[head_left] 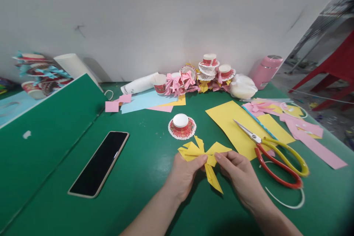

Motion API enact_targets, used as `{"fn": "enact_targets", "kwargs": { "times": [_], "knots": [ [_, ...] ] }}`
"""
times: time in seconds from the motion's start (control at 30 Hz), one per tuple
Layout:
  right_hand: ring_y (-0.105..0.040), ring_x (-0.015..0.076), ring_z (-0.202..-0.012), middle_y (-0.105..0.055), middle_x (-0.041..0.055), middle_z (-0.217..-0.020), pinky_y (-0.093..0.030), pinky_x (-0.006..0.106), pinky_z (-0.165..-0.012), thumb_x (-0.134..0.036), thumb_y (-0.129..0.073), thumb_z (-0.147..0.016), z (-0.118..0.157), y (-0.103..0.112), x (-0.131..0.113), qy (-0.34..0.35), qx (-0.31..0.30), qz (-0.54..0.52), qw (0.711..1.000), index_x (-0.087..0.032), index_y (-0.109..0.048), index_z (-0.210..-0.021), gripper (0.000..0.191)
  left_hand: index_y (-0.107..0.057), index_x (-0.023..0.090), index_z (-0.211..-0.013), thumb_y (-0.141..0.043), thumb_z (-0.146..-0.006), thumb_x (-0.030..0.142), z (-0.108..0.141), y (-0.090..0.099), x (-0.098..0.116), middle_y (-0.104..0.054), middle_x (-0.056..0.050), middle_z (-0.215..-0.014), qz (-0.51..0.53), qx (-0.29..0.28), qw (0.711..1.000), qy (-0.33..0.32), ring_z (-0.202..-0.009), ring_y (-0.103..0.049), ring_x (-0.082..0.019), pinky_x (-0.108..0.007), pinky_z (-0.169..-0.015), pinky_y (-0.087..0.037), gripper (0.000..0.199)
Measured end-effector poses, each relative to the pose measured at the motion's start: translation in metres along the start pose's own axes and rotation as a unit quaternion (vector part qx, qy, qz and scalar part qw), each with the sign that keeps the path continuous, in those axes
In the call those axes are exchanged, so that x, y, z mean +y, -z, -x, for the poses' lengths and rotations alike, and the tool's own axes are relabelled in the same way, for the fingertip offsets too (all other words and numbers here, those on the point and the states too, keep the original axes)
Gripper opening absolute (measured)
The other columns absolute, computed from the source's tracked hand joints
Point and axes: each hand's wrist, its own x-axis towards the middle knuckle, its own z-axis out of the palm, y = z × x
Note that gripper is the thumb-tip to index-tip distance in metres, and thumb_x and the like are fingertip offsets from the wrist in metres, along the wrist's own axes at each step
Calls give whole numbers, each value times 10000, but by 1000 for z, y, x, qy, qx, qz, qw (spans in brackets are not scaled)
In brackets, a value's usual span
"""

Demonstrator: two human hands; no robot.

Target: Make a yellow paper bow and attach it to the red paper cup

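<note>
A folded yellow paper bow (212,177) is held between both hands, low over the green table. My left hand (184,171) pinches its middle from the left, thumb on top. On the other side, my right hand (238,166) grips the bow near its centre between thumb and fingers. Just beyond the bow, a cut paper cup (181,121) sits upside down, its red-and-white fringe spread flat around it. Scissors (258,140) with one red and one yellow handle lie to the right, on a yellow paper sheet (225,118).
A phone (99,164) lies at left beside a raised green board (55,136). Along the wall stand decorated cups (208,66), a sleeve of white cups (141,83) and a pink bottle (267,72). Pink paper strips (320,147) and a white band (293,205) lie at right.
</note>
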Motion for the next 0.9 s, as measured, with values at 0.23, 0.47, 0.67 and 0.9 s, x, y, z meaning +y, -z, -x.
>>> {"fn": "enact_targets", "kwargs": {
  "times": [0.23,0.47,0.67,0.9],
  "knots": [
    [-305,66,-463,-407,-46,-503,-205,208,-426,-497,-612,-706,-3,7,-1,-34,-18,-14,999,-155,-534,-557,380,-638,116,-825,-738,-596,184,-1,2,2,-662,-50,-780,-21,-7,1000,-2,-723,-590,-160,-313,-722,-459,260],
    [-303,53,-457,-394,-64,-499,-206,182,-430,-431,-687,-655,-7,12,-3,-66,-29,-18,997,-157,-542,-612,312,-655,109,-869,-750,-566,131,-2,5,6,-674,-69,-818,-34,-58,996,52,-753,-600,-172,-322,-754,-448,318],
    [-314,53,-440,-422,-63,-480,-206,173,-404,-420,-726,-610,-8,6,1,-43,21,-81,996,-159,-551,-585,315,-685,99,-728,-678,-682,269,-6,6,4,-672,-61,-707,33,-54,997,33,-670,-585,-124,-245,-691,-436,176],
    [-419,76,-481,-583,-11,-591,-316,183,-423,-395,-760,-569,-6,-4,5,-37,68,-144,987,-175,-626,-664,275,-690,111,-737,-677,-675,283,-5,-5,7,-656,-46,-704,13,-29,999,15,-613,-549,-99,-228,-635,-420,183]
  ]
}}
